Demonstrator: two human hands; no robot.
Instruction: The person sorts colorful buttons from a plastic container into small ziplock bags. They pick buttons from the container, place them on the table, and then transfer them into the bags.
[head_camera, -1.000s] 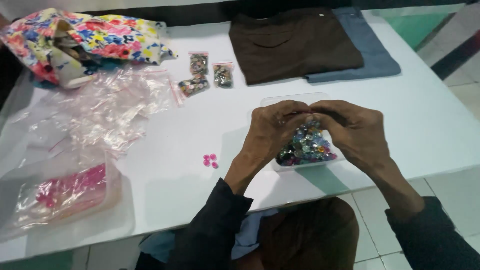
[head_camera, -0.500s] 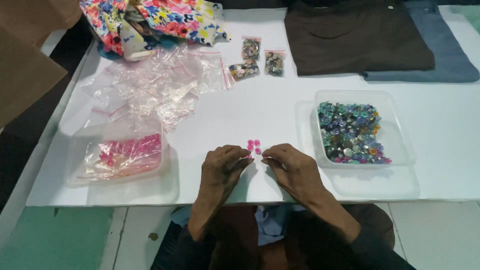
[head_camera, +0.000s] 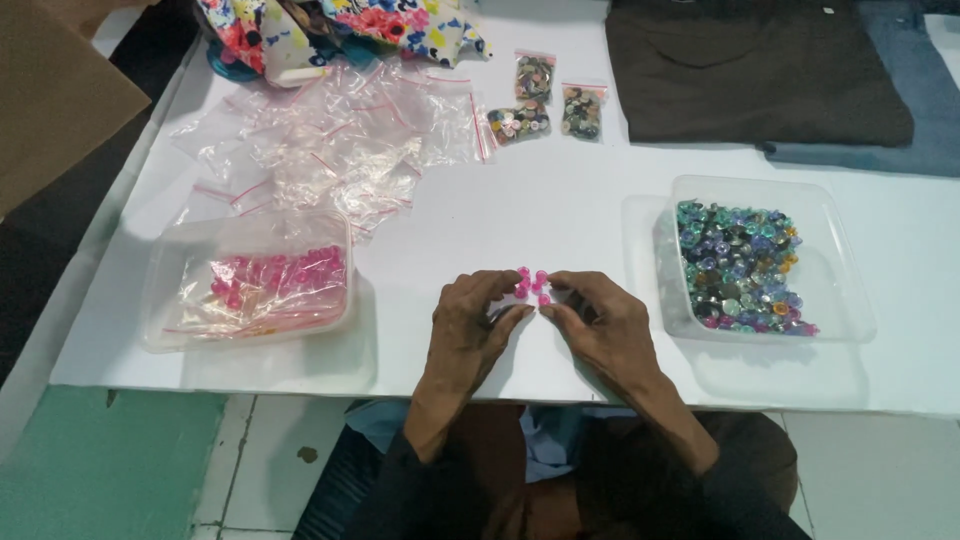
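Here, nearest the viewer, a person's dark sleeves and lap fill the bottom edge, above pale floor tiles. Both hands rest on the near part of a white table (head_camera: 560, 215). The left hand (head_camera: 470, 325) and right hand (head_camera: 600, 325) meet fingertip to fingertip around a small cluster of pink beads (head_camera: 530, 284) lying on the table just beyond them. Thumbs and forefingers are curled close in a pinch at the beads; whether either hand actually grips one is too small to tell.

Compared with half a second ago, the hands sit in the same spot around the same beads, fingers a little closer together. A second ago both hands were over in the tray of mixed beads at the right.

To the left lies a clear tub (head_camera: 160, 300) holding bags of pink beads (head_camera: 270, 285). To the right, well apart from the hands, a clear tray (head_camera: 850, 290) holds green, blue and purple beads (head_camera: 740, 265).

Farther back, empty clear bags (head_camera: 330, 140) spread in a loose heap. Beside them lie three small filled bags (head_camera: 545, 100); their contents are hard to make out. At the far edge, a floral cloth (head_camera: 340, 30), a folded brown garment (head_camera: 750, 70) and a blue one (head_camera: 900, 100) are cut off by the frame. A brown cardboard flap (head_camera: 60, 100) juts in at the upper left.
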